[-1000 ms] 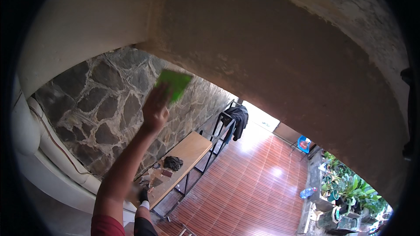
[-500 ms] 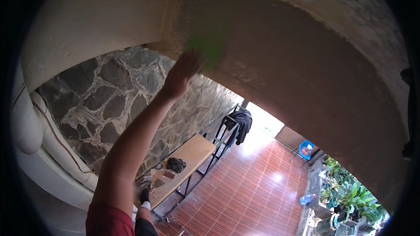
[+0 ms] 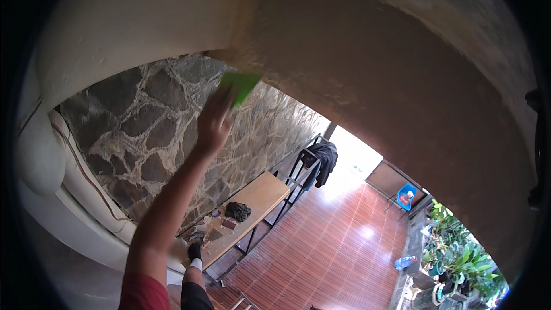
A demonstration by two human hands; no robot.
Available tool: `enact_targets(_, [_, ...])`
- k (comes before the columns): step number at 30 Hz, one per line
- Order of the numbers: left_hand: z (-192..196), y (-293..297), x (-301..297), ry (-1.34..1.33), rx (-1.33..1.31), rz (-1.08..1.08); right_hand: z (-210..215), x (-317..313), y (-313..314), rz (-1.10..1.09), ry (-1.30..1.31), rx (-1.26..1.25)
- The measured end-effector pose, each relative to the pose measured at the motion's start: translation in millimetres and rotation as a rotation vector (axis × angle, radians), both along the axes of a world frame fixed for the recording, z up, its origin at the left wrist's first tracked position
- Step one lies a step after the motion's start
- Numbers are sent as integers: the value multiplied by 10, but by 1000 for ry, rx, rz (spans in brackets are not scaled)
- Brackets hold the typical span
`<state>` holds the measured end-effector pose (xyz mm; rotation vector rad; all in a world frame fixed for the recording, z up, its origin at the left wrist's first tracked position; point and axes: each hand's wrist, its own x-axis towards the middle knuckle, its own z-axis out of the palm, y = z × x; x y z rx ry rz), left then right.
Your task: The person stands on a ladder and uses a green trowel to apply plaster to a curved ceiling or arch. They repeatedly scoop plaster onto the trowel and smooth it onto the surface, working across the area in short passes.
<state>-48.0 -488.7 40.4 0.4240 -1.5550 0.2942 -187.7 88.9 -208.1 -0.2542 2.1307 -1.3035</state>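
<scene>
My left hand (image 3: 217, 116) is raised at the end of an outstretched arm in a red sleeve. Its fingers close on a flat green plastering tool (image 3: 243, 84), somewhat blurred, whose handle and exact kind I cannot make out. The tool is at the lower edge of a grey-brown plastered beam (image 3: 367, 80); whether it touches the plaster, I cannot tell. A damp-looking, rough patch marks the beam's left end, beside a smooth pale wall surface (image 3: 155, 17). My right hand is outside the picture.
Below, a wooden bench (image 3: 261, 192) holds a dark crumpled bag (image 3: 237, 211) and scraps; my foot (image 3: 195, 251) rests at its near end. Dark clothing (image 3: 322, 161) hangs on a metal frame. A stone wall (image 3: 152, 123), blue chair (image 3: 406, 196) and potted plants (image 3: 459, 261) surround the tiled floor (image 3: 321, 241).
My left hand has come down and left with the green tool, from the plastered face of the beam to its lower edge. The view has shifted slightly.
</scene>
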Motion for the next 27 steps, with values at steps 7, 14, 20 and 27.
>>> enact_targets(7, [1814,-422,-601,-54,-40,87,-114,-20,106,16,61,104])
enact_targets(14, [276,-299,-480,-249,12,76,-198,79,205,-11,5,167])
enact_targets(20, [-989,931,-85,215,697,48,114,136,-143,0,-7,176])
enact_targets(27, [-1410,3259,245,812,1742,-1019,985,15,-554,117,-292,-513])
